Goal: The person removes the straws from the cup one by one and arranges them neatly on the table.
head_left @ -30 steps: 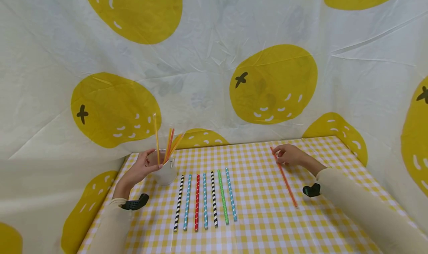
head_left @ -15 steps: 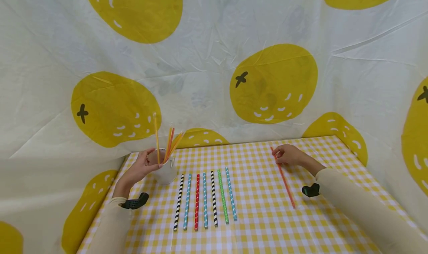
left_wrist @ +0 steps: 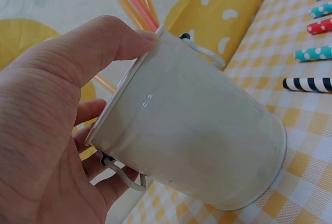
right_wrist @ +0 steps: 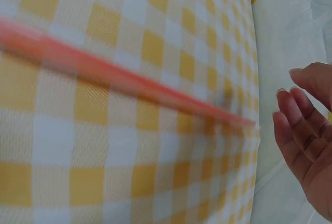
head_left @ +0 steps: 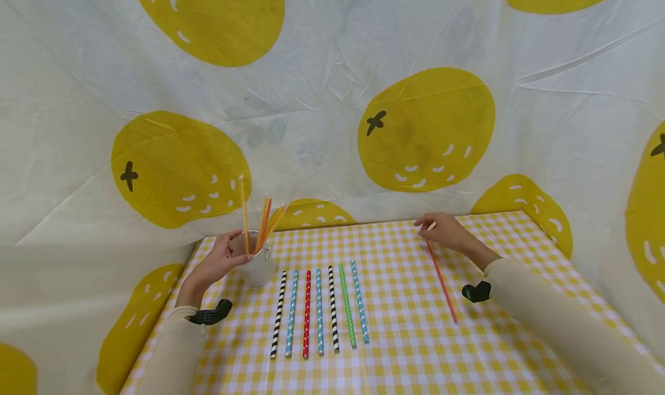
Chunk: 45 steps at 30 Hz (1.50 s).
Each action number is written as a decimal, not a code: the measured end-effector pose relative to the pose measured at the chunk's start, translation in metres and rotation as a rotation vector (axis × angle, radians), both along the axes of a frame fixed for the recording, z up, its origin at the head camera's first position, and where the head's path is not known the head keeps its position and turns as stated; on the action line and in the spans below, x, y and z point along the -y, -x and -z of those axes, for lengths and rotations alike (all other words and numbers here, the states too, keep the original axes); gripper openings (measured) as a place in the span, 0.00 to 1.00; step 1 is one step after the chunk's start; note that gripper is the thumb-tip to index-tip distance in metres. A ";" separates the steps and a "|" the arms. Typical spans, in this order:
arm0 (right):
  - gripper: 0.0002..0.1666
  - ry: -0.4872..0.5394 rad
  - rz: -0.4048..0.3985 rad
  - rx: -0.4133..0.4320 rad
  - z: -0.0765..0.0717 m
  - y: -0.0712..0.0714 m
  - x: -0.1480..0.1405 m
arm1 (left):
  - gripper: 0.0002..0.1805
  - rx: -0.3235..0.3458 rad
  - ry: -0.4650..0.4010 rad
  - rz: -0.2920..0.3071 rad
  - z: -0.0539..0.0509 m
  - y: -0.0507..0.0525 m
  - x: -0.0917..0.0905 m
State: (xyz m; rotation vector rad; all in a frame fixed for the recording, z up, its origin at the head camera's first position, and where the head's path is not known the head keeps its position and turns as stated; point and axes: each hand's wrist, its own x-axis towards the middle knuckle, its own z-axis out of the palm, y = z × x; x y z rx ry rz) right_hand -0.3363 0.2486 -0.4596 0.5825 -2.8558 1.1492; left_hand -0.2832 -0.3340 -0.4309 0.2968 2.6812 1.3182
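At the left of the head view, my left hand (head_left: pixel 219 261) holds a small white metal bucket (head_left: pixel 260 272) by its rim. The left wrist view shows the thumb pressed along the rim of this bucket (left_wrist: pixel 197 130) and the other fingers on the handle side. Several orange and red plastic straws (head_left: pixel 267 224) stand leaning in it. On the right, a red translucent straw (head_left: pixel 440 280) lies on the cloth. My right hand (head_left: pixel 445 232) hovers over its far end; in the right wrist view the loosely bent fingers (right_wrist: pixel 306 130) are apart from the straw (right_wrist: pixel 129 81).
Between the hands lies a row of patterned paper straws: striped black-and-white, dotted blue, a dotted red straw (head_left: pixel 306 314) and a dotted green straw (head_left: pixel 347 305). A yellow checked cloth (head_left: pixel 400 325) covers the table. A fruit-printed curtain (head_left: pixel 312 141) hangs behind it.
My right hand has let go of the red straw and lifted slightly up and left. The straw's near end shifted a little to the left. My left hand has stayed on the bucket.
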 end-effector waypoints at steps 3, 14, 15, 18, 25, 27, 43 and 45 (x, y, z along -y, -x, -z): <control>0.12 0.049 0.017 -0.012 -0.005 0.001 0.012 | 0.49 0.001 -0.002 0.003 -0.001 -0.001 -0.001; 0.13 0.213 0.012 -0.027 -0.022 0.005 0.056 | 0.48 0.000 -0.001 -0.005 0.000 -0.001 -0.002; 0.14 0.225 0.002 -0.021 -0.023 0.005 0.059 | 0.48 -0.004 -0.003 -0.003 0.000 -0.001 -0.001; 0.15 0.254 -0.043 -0.009 -0.026 0.006 0.069 | 0.49 -0.013 -0.010 0.007 0.000 -0.001 0.000; 0.18 0.296 -0.169 0.003 -0.029 0.006 0.090 | 0.50 -0.012 -0.013 0.007 0.002 -0.002 0.002; 0.19 0.308 -0.196 0.003 -0.032 0.004 0.096 | 0.50 -0.012 -0.010 0.006 0.002 -0.002 0.002; 0.20 0.358 -0.347 -0.001 -0.043 0.000 0.139 | 0.49 -0.011 -0.026 0.005 0.002 -0.002 0.002; 0.20 0.357 -0.368 -0.015 -0.043 -0.001 0.144 | 0.49 -0.014 -0.016 0.003 0.003 -0.001 0.002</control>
